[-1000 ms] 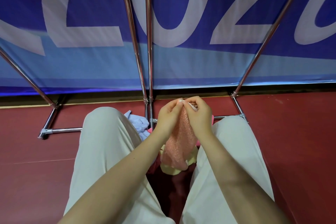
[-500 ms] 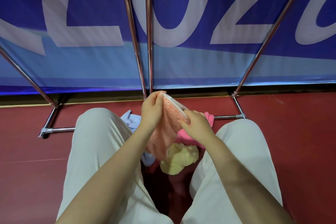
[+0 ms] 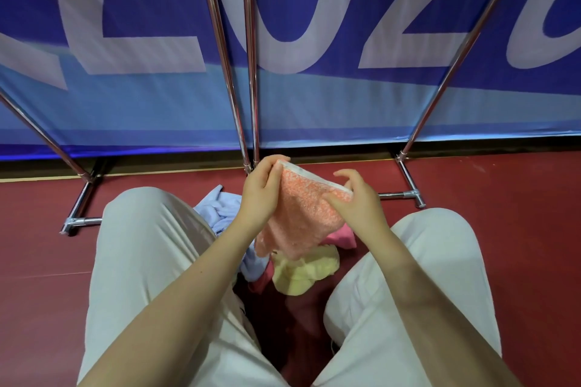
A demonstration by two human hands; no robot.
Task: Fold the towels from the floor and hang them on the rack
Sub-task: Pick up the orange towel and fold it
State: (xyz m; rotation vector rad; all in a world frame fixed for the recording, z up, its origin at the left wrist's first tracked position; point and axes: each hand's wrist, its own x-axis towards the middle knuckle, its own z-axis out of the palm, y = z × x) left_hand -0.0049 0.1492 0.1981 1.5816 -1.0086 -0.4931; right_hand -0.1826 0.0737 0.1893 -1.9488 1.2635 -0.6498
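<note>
Orange towel [image 3: 298, 214], white-hemmed top edge stretched taut between both hands, lower part hanging loose above the floor pile. Left hand [image 3: 259, 195]: grip pinched on the upper left corner. Right hand [image 3: 355, 204]: thumb and fingers closed on the hem's right end. Yellow towel [image 3: 301, 273], pink towel [image 3: 342, 237] and pale blue towel [image 3: 217, 214]: heaped on the red floor [image 3: 503, 214] between the person's knees. Rack [image 3: 248, 72]: chrome poles just beyond the hands, foot bars on the floor against the blue banner [image 3: 345, 104]. Bare floor lies open to left and right of the legs.
</note>
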